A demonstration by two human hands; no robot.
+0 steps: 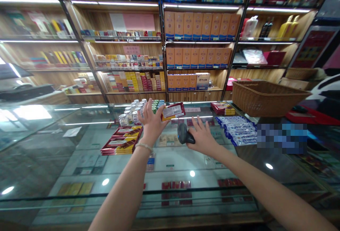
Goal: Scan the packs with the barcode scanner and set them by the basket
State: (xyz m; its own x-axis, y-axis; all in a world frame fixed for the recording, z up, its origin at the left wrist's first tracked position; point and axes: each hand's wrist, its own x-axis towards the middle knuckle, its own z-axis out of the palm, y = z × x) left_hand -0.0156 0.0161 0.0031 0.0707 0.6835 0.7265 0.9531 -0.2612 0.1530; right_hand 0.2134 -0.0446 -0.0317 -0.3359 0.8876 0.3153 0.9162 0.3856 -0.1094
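My left hand (152, 123) pinches a flat red-and-yellow snack packet (173, 111) between thumb and fingers, its pale label with a barcode turned toward me. To its right, my right hand (203, 135) holds a dark barcode scanner (182, 133); several fingers are stretched out and the grip on the handle is partly hidden. The scanner's head is just below the packet and apart from it. Beside my left wrist, a stack of similar red-and-yellow packets (120, 142) lies on the glass counter (183, 158). White-capped jars (130, 112) stand behind my left hand.
Blue-and-white packets (240, 130) lie to the right, with another red-and-yellow stack (223, 108) behind them. A brown wicker basket (260, 100) stands at the right. Stocked shelves (164, 43) line the back wall. A paper slip (72, 132) lies at left.
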